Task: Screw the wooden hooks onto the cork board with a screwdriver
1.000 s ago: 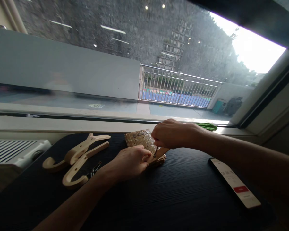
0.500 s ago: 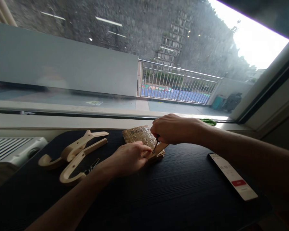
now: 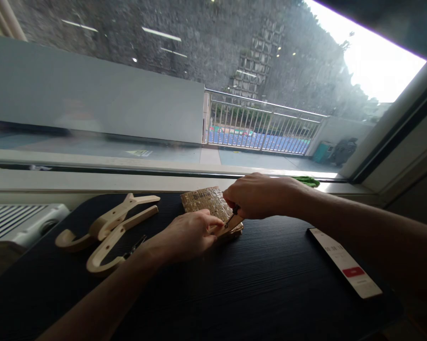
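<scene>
A wooden strip (image 3: 235, 221) lies across the near right corner of a flat, wrapped brown pack (image 3: 201, 198), which rests by the middle of the tabletop's far edge. The left hand (image 3: 195, 234) grips the strip's near end, thumb and fingers closed around it. The right hand (image 3: 254, 196) is clenched on a slim, screwdriver-like tool (image 3: 231, 218), whose tip meets the strip just beside the left fingertips; the two hands are close but apart.

Compared with half a second ago, the tool leans further to the right and more of its dark handle shows below the fist, while the tip is at about the same spot on the wood. That suggests the work is still at this one point; how deep the tip sits cannot be told.

Further left, toward the tabletop's far left corner, lie two curved wooden hooks, the farther hook (image 3: 108, 223) against or just beside the nearer hook (image 3: 118, 233). Small dark pieces (image 3: 138, 245) lie between the nearer hook and the left forearm. A phone (image 3: 344, 263) lies face up near the right edge. Beyond the far edge, a green cloth (image 3: 307, 181) sits on the windowsill (image 3: 156, 183).
</scene>
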`<state>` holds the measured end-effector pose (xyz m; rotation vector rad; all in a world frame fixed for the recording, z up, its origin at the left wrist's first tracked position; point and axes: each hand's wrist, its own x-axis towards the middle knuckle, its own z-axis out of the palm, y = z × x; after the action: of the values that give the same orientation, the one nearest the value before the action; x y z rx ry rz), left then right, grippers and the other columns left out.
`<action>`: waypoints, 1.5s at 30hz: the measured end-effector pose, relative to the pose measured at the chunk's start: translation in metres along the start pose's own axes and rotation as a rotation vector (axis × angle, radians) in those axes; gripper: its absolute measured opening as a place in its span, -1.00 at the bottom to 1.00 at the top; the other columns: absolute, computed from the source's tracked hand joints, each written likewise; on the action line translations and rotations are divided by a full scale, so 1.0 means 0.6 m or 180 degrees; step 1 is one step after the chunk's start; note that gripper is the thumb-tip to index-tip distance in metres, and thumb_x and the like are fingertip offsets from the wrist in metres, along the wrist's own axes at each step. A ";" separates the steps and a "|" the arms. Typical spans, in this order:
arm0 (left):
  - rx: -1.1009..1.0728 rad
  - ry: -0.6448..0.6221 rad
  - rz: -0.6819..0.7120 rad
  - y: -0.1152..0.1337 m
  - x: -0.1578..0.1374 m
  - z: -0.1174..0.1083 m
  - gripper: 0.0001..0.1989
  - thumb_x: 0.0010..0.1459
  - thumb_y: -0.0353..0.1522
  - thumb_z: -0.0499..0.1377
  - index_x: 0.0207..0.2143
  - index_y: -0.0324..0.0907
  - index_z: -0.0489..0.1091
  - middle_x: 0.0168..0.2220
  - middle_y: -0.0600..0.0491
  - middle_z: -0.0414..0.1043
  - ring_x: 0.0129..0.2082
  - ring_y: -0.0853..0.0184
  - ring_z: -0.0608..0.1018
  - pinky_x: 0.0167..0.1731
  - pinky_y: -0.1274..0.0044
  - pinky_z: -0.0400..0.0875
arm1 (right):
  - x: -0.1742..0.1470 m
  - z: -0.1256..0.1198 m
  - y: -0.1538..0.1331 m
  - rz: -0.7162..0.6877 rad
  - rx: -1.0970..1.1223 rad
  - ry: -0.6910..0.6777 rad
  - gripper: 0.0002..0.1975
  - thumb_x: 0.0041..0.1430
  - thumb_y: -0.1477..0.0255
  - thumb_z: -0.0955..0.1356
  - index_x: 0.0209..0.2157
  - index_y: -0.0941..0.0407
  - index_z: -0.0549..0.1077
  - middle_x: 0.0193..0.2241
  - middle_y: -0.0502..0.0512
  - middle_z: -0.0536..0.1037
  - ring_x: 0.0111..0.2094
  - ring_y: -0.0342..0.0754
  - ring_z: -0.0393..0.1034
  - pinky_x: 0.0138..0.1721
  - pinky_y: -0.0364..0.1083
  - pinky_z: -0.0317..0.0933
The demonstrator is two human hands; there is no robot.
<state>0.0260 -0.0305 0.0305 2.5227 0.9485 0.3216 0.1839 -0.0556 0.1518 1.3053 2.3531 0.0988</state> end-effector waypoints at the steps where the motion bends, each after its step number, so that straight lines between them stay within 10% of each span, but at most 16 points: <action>1: -0.0012 0.0003 -0.0009 -0.001 0.000 0.000 -0.76 0.10 -0.19 0.03 -0.31 -0.01 0.47 -0.41 0.09 0.30 -0.50 0.41 0.35 -0.51 0.60 0.16 | 0.000 0.000 0.000 -0.0045 -0.0038 0.0065 -0.82 -0.02 0.53 0.32 -0.30 0.13 0.45 -0.38 0.04 0.51 -0.44 -0.13 0.28 -0.51 -0.16 -0.01; 30: -0.0072 0.0053 0.0105 -0.003 0.002 -0.003 -0.78 0.10 -0.24 0.05 -0.32 -0.06 0.47 -0.39 0.08 0.32 -0.46 0.38 0.37 -0.47 0.57 0.21 | 0.014 -0.002 -0.004 -0.0270 -0.0055 0.0267 -0.84 -0.06 0.58 0.31 -0.38 0.18 0.48 -0.50 0.05 0.51 -0.53 -0.19 0.24 -0.51 -0.17 -0.03; 45: -0.0077 -0.0037 0.0034 -0.006 -0.001 -0.006 -0.75 0.10 -0.20 0.04 -0.23 0.02 0.45 -0.37 0.11 0.36 -0.46 0.39 0.38 -0.49 0.60 0.18 | 0.016 -0.001 0.008 0.0172 0.0321 -0.0299 -0.64 -0.03 0.22 0.32 -0.21 0.13 0.47 -0.39 0.06 0.51 -0.49 -0.13 0.26 -0.55 -0.16 0.00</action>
<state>0.0226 -0.0273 0.0318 2.5057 0.9218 0.3197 0.1830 -0.0447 0.1503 1.3901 2.2702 -0.0641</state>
